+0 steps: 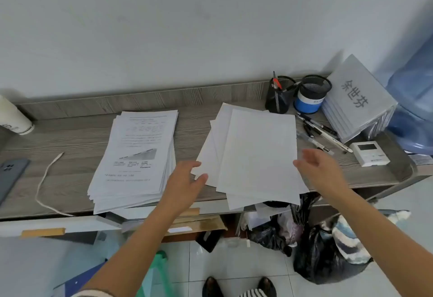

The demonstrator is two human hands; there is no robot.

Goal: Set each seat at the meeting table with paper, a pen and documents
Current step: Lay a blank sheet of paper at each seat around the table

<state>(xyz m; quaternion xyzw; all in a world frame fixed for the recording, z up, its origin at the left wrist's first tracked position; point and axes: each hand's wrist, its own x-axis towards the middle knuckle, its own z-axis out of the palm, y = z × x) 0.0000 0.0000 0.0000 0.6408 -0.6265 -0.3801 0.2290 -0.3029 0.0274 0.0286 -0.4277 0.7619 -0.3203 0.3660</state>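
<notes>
A loose stack of blank white paper (257, 154) lies on the grey wooden shelf (77, 142), its near edge hanging over the front. To its left sits a thick pile of printed documents (138, 154). Several pens (321, 132) lie loose to the right of the blank sheets, beside two black mesh pen cups (281, 95). My left hand (185, 182) is at the blank stack's left edge, fingers relaxed, thumb touching the paper. My right hand (316, 168) hovers at the stack's right edge with fingers spread, holding nothing.
A stack of name cards (358, 100) leans at the right by a blue water bottle (412, 100), with a white remote (370, 154) in front. A phone (10, 175), a cord (46, 179) and a white cup (11, 116) lie left. Black bags (323, 250) sit on the floor.
</notes>
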